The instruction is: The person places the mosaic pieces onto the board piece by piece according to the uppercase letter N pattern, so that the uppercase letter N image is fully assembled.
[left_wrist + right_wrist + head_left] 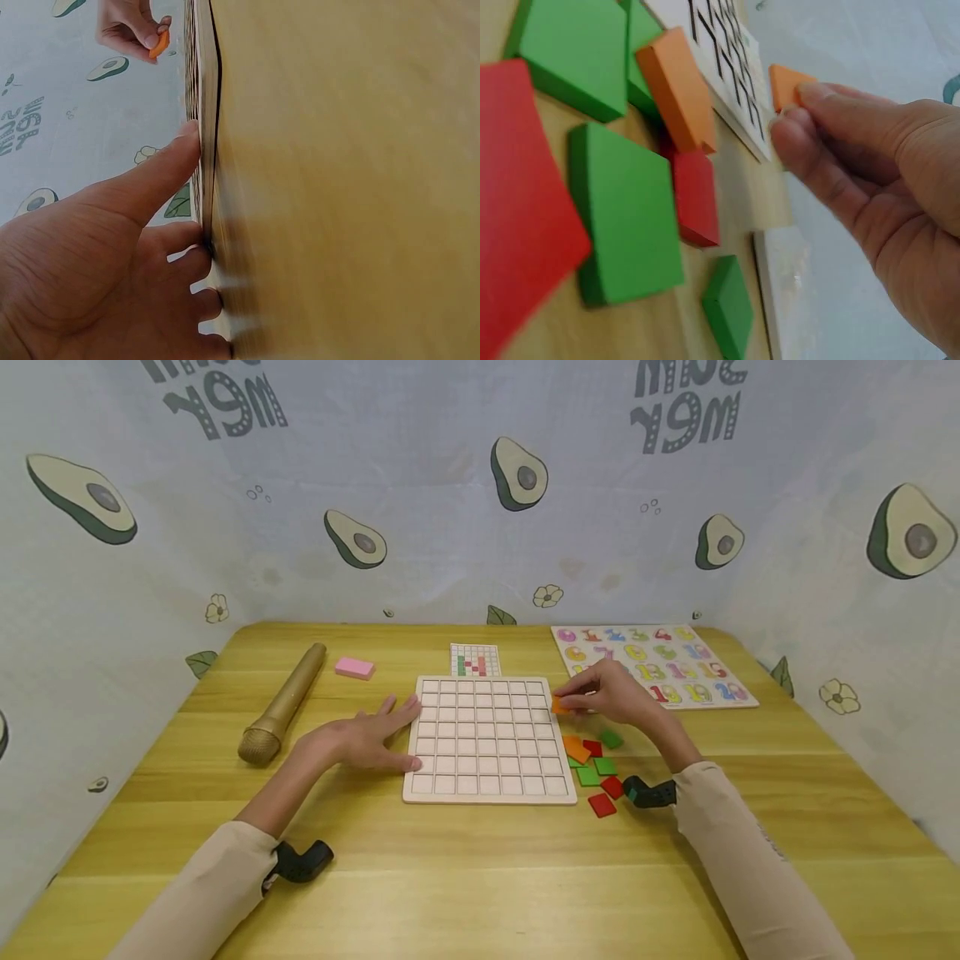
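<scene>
A square wooden grid board (482, 741) lies at the middle of the table, its cells bare. My left hand (371, 737) rests at the board's left edge, fingers spread; in the left wrist view the thumb (161, 169) touches that edge. Near the board's upper right edge, my right hand (609, 692) pinches an orange square tile (786, 86) between thumb and fingertips, held above the table. Beside the board's right edge is a loose pile of tiles: an orange tile (576, 749), several green tiles (588, 776) and several red tiles (602, 805).
Behind the board lies a small pattern card (475, 660) with coloured squares. A number puzzle board (675, 672) is at the back right. To the left are a gold microphone (283, 706) and a pink block (354, 668). A printed cloth (450, 527) hangs around the table.
</scene>
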`<state>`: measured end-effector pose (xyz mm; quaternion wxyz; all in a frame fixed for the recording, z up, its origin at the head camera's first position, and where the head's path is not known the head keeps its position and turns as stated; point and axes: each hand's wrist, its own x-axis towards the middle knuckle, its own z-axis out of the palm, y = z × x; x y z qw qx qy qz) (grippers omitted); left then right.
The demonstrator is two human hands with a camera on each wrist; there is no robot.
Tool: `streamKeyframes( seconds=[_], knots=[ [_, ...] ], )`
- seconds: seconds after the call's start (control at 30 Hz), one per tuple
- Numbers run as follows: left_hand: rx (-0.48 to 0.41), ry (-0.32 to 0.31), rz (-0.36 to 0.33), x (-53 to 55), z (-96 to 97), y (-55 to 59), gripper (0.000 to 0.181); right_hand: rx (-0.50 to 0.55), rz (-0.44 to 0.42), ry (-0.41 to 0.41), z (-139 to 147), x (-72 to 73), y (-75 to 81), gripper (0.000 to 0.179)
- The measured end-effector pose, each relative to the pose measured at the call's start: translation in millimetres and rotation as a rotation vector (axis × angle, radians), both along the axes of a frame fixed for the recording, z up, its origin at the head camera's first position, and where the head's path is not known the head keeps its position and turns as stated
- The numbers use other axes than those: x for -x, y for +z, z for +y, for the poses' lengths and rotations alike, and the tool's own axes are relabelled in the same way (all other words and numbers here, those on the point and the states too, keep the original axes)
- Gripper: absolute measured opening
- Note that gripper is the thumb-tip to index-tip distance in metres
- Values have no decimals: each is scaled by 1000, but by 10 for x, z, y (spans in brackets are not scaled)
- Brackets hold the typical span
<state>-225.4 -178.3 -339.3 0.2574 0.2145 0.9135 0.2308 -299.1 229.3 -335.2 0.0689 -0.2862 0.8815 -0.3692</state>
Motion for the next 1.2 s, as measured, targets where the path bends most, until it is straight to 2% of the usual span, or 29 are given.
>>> streamKeyframes(
  seconds=[0.2, 0.53, 0.8, 1.07, 1.2],
  knots=[
    [3, 4, 6, 2, 8, -5, 100, 119, -57, -36, -118, 7, -71, 13],
    [4, -5, 14, -15, -12, 7, 100, 191, -125, 12, -325, 26, -145, 17],
    [-1, -12, 16, -5, -7, 8, 100, 154, -115, 3, -457, 18, -188, 17],
    [-17, -8, 11, -8, -30, 7, 99, 149, -165, 60, -635, 53, -181, 20],
    [-11, -12, 13, 6, -13, 0, 99, 140, -178, 55, -654, 66, -185, 20]
  ],
)
